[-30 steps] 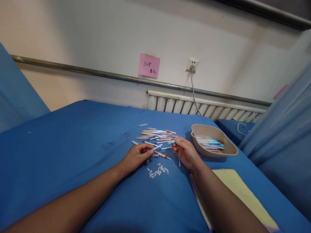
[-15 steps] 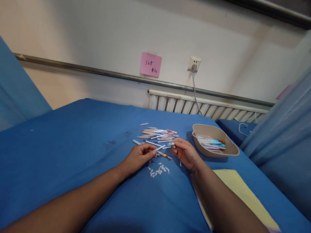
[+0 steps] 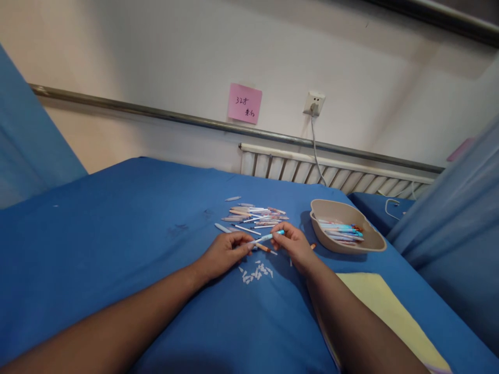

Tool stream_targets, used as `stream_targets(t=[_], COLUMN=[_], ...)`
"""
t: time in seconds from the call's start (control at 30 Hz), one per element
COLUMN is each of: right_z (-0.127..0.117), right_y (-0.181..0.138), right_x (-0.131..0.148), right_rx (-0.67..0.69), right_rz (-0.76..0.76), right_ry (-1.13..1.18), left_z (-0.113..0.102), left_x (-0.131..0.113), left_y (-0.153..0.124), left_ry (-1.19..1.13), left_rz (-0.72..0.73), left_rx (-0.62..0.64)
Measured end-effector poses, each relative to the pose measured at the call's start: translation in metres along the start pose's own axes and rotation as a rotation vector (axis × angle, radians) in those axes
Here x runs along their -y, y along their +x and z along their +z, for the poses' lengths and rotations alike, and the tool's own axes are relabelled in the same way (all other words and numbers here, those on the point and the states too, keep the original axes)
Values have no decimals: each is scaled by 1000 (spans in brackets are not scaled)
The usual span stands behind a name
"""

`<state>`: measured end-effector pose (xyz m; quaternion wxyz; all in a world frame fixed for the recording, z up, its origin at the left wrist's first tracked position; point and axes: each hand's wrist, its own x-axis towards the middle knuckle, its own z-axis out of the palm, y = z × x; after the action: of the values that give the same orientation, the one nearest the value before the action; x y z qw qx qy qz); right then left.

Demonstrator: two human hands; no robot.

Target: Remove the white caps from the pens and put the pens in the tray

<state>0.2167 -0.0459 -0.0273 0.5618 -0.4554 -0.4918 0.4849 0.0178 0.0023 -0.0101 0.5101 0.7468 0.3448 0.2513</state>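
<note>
My right hand (image 3: 294,245) pinches a light-blue pen barrel (image 3: 268,237) near its right end. My left hand (image 3: 226,253) is closed on a thin white pen refill (image 3: 255,241), which lines up with the barrel's left end and seems to be partly inside it. Just below them an orange pen barrel (image 3: 264,248) lies on the blue sheet. Nearer to me is a scatter of small white cone-shaped pen tips (image 3: 251,278). Beyond my hands lies a loose pile of refills and pen barrels (image 3: 249,212).
A beige tray (image 3: 376,243) with several pens in it stands at the right on the blue-covered bed (image 3: 156,208). A yellow cloth or pad (image 3: 382,306) lies under my right forearm. Behind are a radiator (image 3: 273,165), a metal rail (image 3: 156,110) and a plugged socket (image 3: 314,103).
The light-blue barrel and white refill were apart; now they meet end to end between my hands. More of the barrel shows. The view has shifted slightly.
</note>
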Motion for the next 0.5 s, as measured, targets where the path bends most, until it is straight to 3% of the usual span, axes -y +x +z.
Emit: stream_targets(t=[0.17,0.33,0.5], right_z=[6,5,5], right_y=[-3,-4,-6], right_x=[-6,-10,-6], right_rx=[74,73,76], right_rz=[-40,-68,-84], right_ry=[-158,-320,-454], left_z=[0,0,0], left_x=[-2,1,3], left_y=[-2,-2,-1], left_ry=[70,37,33], left_rz=[42,55,45], left_rx=[-10,-55,-16])
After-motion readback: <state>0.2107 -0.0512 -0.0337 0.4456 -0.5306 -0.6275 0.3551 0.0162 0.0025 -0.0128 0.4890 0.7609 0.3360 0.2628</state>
